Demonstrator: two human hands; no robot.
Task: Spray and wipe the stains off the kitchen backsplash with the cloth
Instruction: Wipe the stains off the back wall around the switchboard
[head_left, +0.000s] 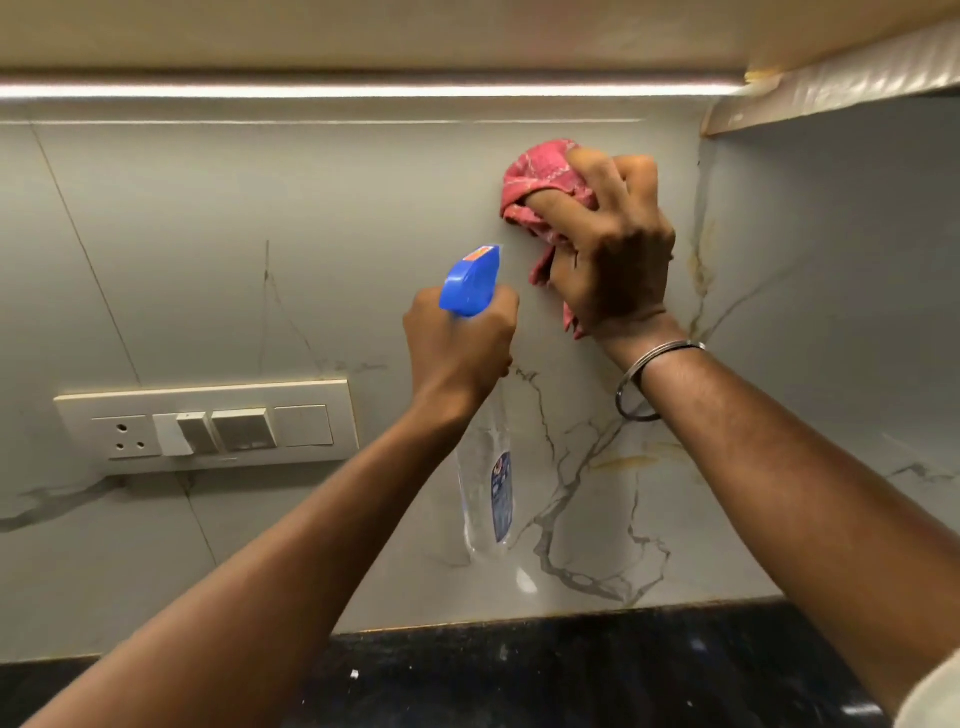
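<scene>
We log a pale, marble-look backsplash (182, 234) across the whole field, with grey and gold veins densest toward 4 o'clock. A lit strip light (363, 89) runs along 12 o'clock, just under the cream cabinet underside (467, 31). A cream switch panel (208, 426) with one socket is mounted at 9 o'clock. A dark speckled countertop (571, 665) meets the wall at 6 o'clock. The wall turns a corner at 2 o'clock.

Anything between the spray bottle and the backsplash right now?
Nothing visible. The spray bottle in the left hand faces bare backsplash; the cloth, gripped by the right hand, sits up and right of it.
</scene>
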